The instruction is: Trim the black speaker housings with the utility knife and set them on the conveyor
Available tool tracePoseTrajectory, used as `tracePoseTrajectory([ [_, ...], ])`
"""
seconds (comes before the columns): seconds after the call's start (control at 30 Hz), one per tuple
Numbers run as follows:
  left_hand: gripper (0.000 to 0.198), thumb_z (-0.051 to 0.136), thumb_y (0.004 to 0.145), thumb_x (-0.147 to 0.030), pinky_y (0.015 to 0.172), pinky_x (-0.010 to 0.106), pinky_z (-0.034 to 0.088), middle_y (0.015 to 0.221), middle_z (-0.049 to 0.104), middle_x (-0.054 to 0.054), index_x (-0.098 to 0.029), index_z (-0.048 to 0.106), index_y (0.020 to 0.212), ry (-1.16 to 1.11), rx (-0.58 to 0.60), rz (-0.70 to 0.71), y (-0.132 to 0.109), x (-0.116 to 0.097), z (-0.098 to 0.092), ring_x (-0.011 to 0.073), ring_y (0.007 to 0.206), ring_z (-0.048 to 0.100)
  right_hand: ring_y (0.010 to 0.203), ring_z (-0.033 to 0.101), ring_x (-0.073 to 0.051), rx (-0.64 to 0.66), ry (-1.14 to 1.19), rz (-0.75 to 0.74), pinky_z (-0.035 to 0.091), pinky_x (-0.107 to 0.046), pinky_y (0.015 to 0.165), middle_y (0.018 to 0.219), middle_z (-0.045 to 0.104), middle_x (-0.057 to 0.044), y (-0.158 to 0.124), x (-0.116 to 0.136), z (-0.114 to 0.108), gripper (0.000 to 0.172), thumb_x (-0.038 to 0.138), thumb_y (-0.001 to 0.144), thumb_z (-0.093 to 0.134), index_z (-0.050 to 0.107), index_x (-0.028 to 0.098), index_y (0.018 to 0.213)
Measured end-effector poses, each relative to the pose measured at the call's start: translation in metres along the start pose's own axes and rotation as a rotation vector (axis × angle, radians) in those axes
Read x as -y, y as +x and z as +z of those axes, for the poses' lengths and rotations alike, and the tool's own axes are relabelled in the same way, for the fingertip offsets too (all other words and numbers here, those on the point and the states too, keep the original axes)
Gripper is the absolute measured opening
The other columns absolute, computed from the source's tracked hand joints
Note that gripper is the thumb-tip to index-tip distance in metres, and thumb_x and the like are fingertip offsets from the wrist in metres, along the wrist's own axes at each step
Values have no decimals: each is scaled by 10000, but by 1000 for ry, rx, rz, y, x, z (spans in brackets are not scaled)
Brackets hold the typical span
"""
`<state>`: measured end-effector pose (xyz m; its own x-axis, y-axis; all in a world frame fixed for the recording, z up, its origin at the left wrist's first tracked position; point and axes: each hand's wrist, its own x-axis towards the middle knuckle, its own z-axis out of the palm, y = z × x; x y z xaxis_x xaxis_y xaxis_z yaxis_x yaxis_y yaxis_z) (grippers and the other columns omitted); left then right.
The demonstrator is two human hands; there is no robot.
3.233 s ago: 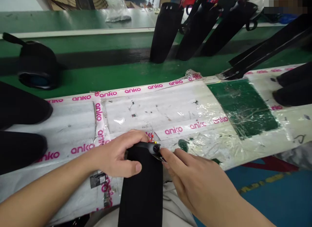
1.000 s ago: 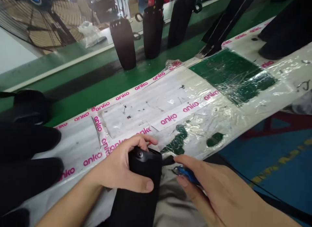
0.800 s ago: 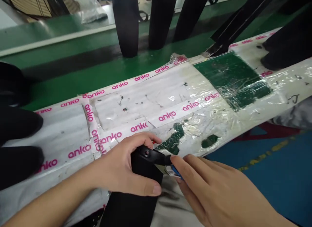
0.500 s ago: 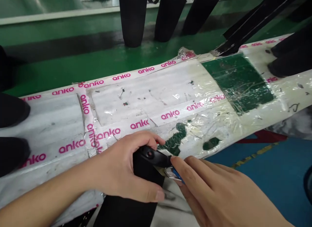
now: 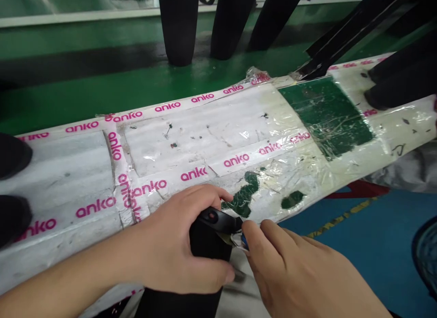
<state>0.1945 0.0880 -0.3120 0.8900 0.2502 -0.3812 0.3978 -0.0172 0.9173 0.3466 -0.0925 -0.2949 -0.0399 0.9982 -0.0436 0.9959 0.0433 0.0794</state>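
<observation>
My left hand [image 5: 177, 240] is wrapped round the upper end of a long black piece [image 5: 184, 304], thumb on the near side and fingers over the far side. At that end sits a dark plastic fitting [image 5: 218, 219] with a small hole in it. My right hand [image 5: 303, 272] is closed at the fitting's right tip, its fingers bent. A small blue and silver item [image 5: 239, 240] shows between its fingers and the fitting; most of it is hidden, so its kind cannot be told.
A bench board [image 5: 205, 126] covered with white sheet and pink-lettered tape runs across the view. Several black rounded pieces [image 5: 179, 31] stand beyond it over a green surface [image 5: 85, 92]. More black ends [image 5: 15, 158] lie at left. Blue floor [image 5: 341, 222] shows at right.
The view has shifted slightly, so the bench things sit a little further left. Both hands keep their hold at the fitting, and the right fingers are curled closer, covering more of the blue item.
</observation>
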Motion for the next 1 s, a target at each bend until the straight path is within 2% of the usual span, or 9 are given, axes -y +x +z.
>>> tracePoseTrajectory([
  [0.13, 473, 828, 633, -302, 1067, 477, 478, 1330, 616, 47, -243, 540, 1003, 36, -62, 53, 1, -3, 8, 293, 1167, 607, 470, 574, -178, 25, 44, 10, 352, -316, 441, 716, 575, 18, 4, -1, -4, 484, 34, 668, 446, 423, 207, 1120],
  [0.27, 411, 784, 653, -287, 908, 430, 513, 1266, 651, 46, -236, 522, 966, 55, -126, 73, 3, -5, 16, 283, 1099, 629, 365, 515, -191, 40, 134, -2, 210, -326, 401, 614, 528, 45, 12, -8, -13, 420, -1, 638, 406, 396, 248, 976],
  [0.33, 392, 779, 669, -300, 893, 430, 509, 1260, 657, 39, -236, 510, 946, 65, -165, 75, 2, -3, 19, 282, 1096, 634, 357, 506, -189, 77, 178, -31, 182, -320, 404, 594, 511, 56, 14, -14, -17, 353, -2, 691, 406, 378, 262, 924],
  [0.43, 371, 780, 719, -320, 951, 454, 492, 1266, 662, 23, -243, 509, 960, 115, -243, 112, -4, 1, 21, 280, 1134, 632, 395, 528, -174, 82, 218, -78, 229, -319, 411, 613, 522, 67, 14, -20, -19, 229, 55, 861, 425, 365, 271, 906],
  [0.53, 344, 771, 756, -344, 1002, 480, 472, 1324, 636, 28, -244, 510, 956, 179, -369, 168, -9, 1, 22, 291, 1212, 609, 491, 581, -160, -71, 137, -82, 325, -307, 458, 692, 583, 39, 12, -22, -20, 160, 95, 955, 393, 424, 239, 1018],
  [0.67, 294, 752, 734, -283, 1016, 462, 483, 1300, 620, 55, -232, 512, 896, 213, -433, 178, -9, -2, 23, 287, 1255, 594, 542, 578, -162, -161, 34, -108, 353, -305, 500, 730, 579, 23, 14, -20, -18, 202, 109, 960, 388, 464, 195, 1126],
  [0.87, 294, 752, 756, -314, 1036, 480, 482, 1282, 617, 52, -235, 537, 941, 175, -448, 158, -5, 0, 24, 282, 1249, 596, 542, 555, -160, -112, 52, -111, 327, -295, 500, 727, 534, 33, 25, -21, -8, 187, 128, 963, 409, 471, 203, 1124],
  [1.0, 311, 754, 736, -303, 1032, 490, 487, 1278, 621, 68, -229, 524, 933, 141, -440, 140, -4, 1, 21, 291, 1251, 598, 540, 570, -159, -107, 39, -129, 345, -298, 513, 726, 551, 36, 33, -23, -7, 246, 98, 926, 402, 468, 203, 1138],
])
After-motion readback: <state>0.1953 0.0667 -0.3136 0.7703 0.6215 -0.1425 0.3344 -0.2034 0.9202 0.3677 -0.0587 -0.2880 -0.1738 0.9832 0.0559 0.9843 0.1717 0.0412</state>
